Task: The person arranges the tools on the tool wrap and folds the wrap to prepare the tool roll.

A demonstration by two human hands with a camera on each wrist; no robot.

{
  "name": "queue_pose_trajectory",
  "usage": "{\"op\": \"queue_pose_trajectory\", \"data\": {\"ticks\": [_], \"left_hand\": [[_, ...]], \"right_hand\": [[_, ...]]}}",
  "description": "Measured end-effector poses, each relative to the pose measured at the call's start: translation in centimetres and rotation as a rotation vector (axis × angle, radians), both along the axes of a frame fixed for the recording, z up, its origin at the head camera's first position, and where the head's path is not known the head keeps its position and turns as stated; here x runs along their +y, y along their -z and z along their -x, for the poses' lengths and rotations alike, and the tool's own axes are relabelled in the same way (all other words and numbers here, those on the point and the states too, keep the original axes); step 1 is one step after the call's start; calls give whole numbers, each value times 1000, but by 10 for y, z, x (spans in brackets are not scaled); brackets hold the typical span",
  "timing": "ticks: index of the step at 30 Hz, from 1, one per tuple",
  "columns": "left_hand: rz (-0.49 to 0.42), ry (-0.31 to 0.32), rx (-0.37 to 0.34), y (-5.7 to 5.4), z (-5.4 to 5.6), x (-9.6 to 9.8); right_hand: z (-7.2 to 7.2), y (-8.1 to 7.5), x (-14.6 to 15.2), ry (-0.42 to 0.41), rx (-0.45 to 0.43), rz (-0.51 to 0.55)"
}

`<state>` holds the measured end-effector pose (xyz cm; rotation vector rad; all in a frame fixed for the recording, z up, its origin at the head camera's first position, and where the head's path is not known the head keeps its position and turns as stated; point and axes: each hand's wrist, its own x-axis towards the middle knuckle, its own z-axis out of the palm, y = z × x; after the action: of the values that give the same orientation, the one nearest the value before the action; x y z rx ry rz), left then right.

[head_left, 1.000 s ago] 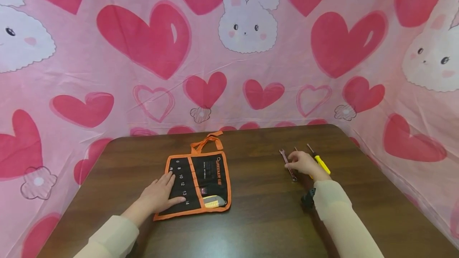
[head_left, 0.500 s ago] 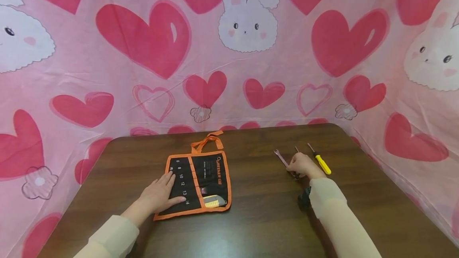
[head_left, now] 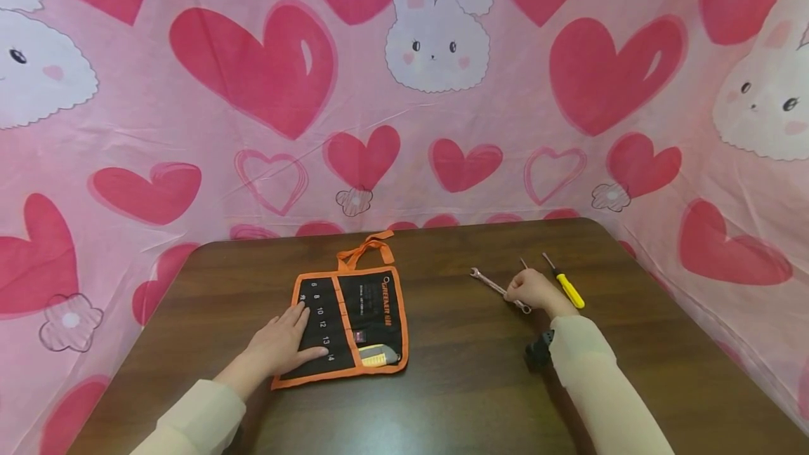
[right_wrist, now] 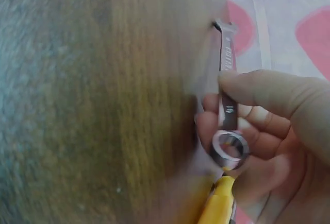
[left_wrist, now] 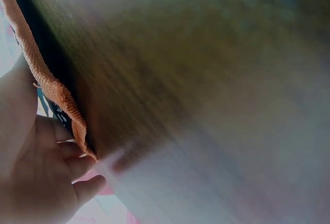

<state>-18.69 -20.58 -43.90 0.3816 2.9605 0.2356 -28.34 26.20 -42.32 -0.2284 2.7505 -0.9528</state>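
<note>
My left hand [head_left: 277, 344] lies with straight fingers on the left part of a black tool pouch [head_left: 335, 351] with orange trim and printed size numbers. A yellow and grey utility knife [head_left: 378, 355] sits in the pouch's lower right pocket. With thumb and fingers, my right hand [head_left: 537, 291] pinches a metal combination wrench [head_left: 488, 281] by its shank. The right wrist view shows the wrench's ring end [right_wrist: 229, 150] near the palm and its open end pointing away. In the left wrist view, the left hand [left_wrist: 46, 172] shows beside the pouch's orange edge [left_wrist: 49, 82].
Right of the right hand lies a yellow-handled screwdriver [head_left: 571, 291]. A thin metal shaft [head_left: 523, 263] sticks out beyond that hand, its other end hidden. Orange ties [head_left: 366, 250] extend behind the pouch on the brown wooden table [head_left: 442, 385]. A pink heart-patterned cloth [head_left: 442, 118] hangs behind.
My right hand has taken hold of the wrench; its open end has swung to the left, so the wrench lies more slantwise. The left hand and pouch have stayed put.
</note>
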Motion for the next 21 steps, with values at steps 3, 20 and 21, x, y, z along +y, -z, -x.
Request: {"op": "queue_pose_trajectory", "data": {"ticks": [3,20,21], "left_hand": [[2,-1,-2,0,0,0],[-12,-2,-2,-2,-2,1],[-12,-3,-1,-2,-2,1]], "right_hand": [[0,-1,0,1,4,65],[4,-14,-26,-25,6,225],[4,-15,-29,-23,4,227]]}}
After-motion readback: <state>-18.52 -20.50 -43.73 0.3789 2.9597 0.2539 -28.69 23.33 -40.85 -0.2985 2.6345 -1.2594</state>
